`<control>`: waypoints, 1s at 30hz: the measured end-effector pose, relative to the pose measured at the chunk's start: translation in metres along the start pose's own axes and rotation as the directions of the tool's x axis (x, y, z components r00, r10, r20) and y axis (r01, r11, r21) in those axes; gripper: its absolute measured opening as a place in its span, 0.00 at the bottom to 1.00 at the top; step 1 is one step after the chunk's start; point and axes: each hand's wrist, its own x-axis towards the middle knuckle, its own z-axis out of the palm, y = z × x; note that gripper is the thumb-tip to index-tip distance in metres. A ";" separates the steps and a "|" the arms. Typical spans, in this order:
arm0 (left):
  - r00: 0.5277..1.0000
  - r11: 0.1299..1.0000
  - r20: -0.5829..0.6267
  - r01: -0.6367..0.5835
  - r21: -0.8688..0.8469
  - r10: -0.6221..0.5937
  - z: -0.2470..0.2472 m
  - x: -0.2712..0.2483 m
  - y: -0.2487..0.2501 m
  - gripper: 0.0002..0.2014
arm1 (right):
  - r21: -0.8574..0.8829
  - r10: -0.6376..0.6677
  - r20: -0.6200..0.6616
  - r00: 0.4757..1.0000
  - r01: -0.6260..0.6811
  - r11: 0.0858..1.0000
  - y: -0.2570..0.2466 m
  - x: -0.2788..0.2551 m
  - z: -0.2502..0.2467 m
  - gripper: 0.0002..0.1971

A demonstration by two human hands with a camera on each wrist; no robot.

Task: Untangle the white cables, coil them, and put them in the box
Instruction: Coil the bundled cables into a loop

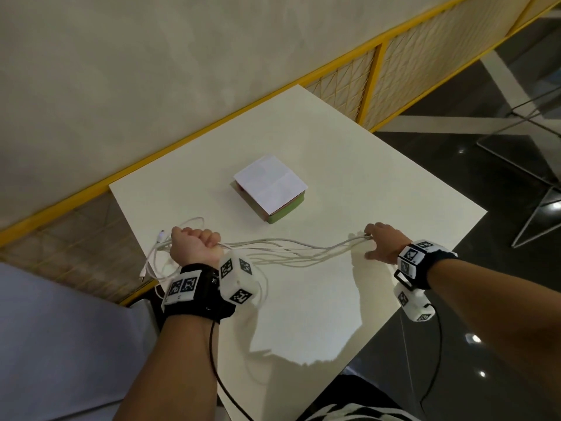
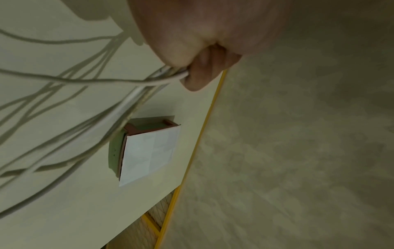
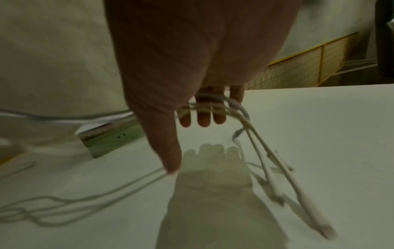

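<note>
Several white cables [image 1: 288, 249] stretch just above the white table [image 1: 379, 189] between my two hands. My left hand [image 1: 197, 243] grips one end of the bundle in a fist; loose ends and plugs [image 1: 151, 259] spill past it toward the table's left edge. In the left wrist view the cables [image 2: 106, 80] run out from under the curled fingers [image 2: 198, 75]. My right hand [image 1: 378, 238] holds the other end; the right wrist view shows cables [image 3: 215, 104] looped over its curled fingers [image 3: 202, 118], thumb stretched down, plug ends [image 3: 304, 200] dangling. The green box [image 1: 273, 192], white sheet on top, sits behind the cables.
A yellow-framed mesh railing [image 1: 373, 77] runs along the table's far and left sides, with a beige wall behind. Dark glossy floor and metal chair legs [image 1: 534, 208] lie to the right. Table's near corner points toward me.
</note>
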 end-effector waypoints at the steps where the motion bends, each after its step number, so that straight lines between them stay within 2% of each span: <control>1: 1.000 1.000 -0.002 -0.004 -0.003 0.004 0.000 -0.002 -0.002 0.15 | -0.046 -0.007 0.033 0.999 0.008 0.999 0.000 0.001 0.000 0.36; 2: 1.000 1.000 -0.002 -0.004 -0.005 0.004 -0.001 -0.004 -0.003 0.15 | -0.076 -0.023 0.048 0.999 0.027 0.997 -0.003 -0.001 -0.003 0.49; 3: 1.000 1.000 0.003 0.000 -0.006 0.000 -0.002 -0.006 -0.004 0.15 | -0.088 -0.068 0.038 0.997 0.071 0.994 -0.006 -0.002 -0.007 0.57; 5: 1.000 1.000 0.013 0.011 -0.008 -0.011 -0.004 -0.009 -0.007 0.16 | -0.024 -0.175 -0.018 0.984 0.175 0.984 -0.021 -0.009 -0.022 0.61; 9: 1.000 1.000 0.007 0.025 -0.017 -0.024 -0.003 -0.016 -0.012 0.16 | 0.264 -0.435 -0.104 0.895 0.446 0.855 -0.093 -0.041 -0.051 0.54; 12: 0.999 0.999 0.017 0.040 -0.030 -0.040 0.003 -0.025 -0.017 0.15 | 0.236 -0.586 -0.093 0.805 0.590 0.772 -0.160 -0.056 -0.044 0.50; 15: 0.999 0.999 0.031 0.025 -0.045 -0.024 0.006 -0.034 -0.019 0.15 | 0.197 -0.658 -0.102 0.746 0.663 0.722 -0.211 -0.059 -0.028 0.36; 17: 1.000 0.998 0.023 0.006 -0.064 -0.004 0.004 -0.035 -0.015 0.15 | 0.264 -0.618 -0.137 0.774 0.630 0.730 -0.230 -0.063 -0.023 0.24; 20: 1.000 0.995 0.017 0.015 -0.094 -0.013 -0.001 -0.033 -0.012 0.16 | 0.310 -0.544 -0.083 0.835 0.541 0.782 -0.238 -0.067 -0.018 0.15; 22: 0.999 0.995 0.030 0.040 -0.096 -0.037 -0.004 -0.032 -0.014 0.16 | 0.337 -0.559 -0.028 0.828 0.535 0.775 -0.237 -0.067 -0.014 0.11; 24: 0.996 0.992 0.054 0.076 -0.100 -0.071 -0.008 -0.031 -0.018 0.16 | 0.363 -0.574 0.015 0.818 0.531 0.766 -0.232 -0.066 -0.014 0.08; 26: 0.990 0.988 0.090 0.119 -0.099 -0.110 -0.011 -0.032 -0.022 0.18 | 0.334 -0.547 0.006 0.837 0.514 0.790 -0.228 -0.065 -0.017 0.05; 30: 0.962 0.970 0.173 0.229 -0.082 -0.213 -0.008 -0.035 -0.024 0.21 | 0.142 -0.503 -0.102 0.858 0.513 0.847 -0.213 -0.062 -0.027 0.13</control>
